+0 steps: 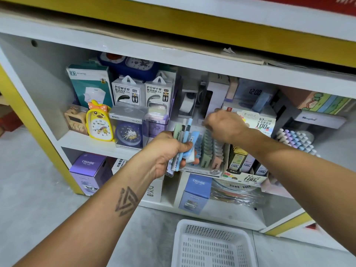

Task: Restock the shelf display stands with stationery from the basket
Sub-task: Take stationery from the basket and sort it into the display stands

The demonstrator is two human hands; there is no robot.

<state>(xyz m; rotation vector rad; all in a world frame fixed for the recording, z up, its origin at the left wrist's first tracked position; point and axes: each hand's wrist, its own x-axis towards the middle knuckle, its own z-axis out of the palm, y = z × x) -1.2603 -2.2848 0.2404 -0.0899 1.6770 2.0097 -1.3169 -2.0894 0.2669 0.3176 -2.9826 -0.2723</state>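
this is a shop, a small store selling stationery and gadgets. a white shelf unit [100,145] with yellow trim holds goods still in retail packaging: two boxed power banks [143,92] with hang tabs at the far left, a yellow duck alarm clock [99,122] and a blue clock in a clear case [129,130] beside them. to the right stands a cardboard display stand [244,176] printed with pencil-lead labels, its slots filled with rows of small packs. purple boxes marked cruhre [88,170] sit on the lower shelf. a white plastic basket [212,245] rests on the near floor.
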